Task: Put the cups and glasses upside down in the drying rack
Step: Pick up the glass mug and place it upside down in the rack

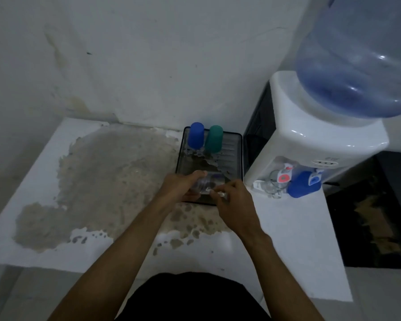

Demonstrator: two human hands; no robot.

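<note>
A dark rectangular drying rack [238, 156] lies on the white counter against the wall. At its far end stand a blue cup [196, 135] and a green cup [214, 138], both upside down, side by side. Over the rack's near end both hands hold a clear glass mug [207, 184], tilted on its side. My left hand [180, 187] wraps its body from the left. My right hand [232, 196] grips its handle side from the right. Another blue cup [299, 185] and a clear glass [273, 185] stand right of the rack, under the dispenser taps.
A white water dispenser [315, 144] with a large blue bottle [359, 59] stands at the counter's right end. The counter [102, 181] has a big worn brown patch left of the rack. The wall rises right behind the rack.
</note>
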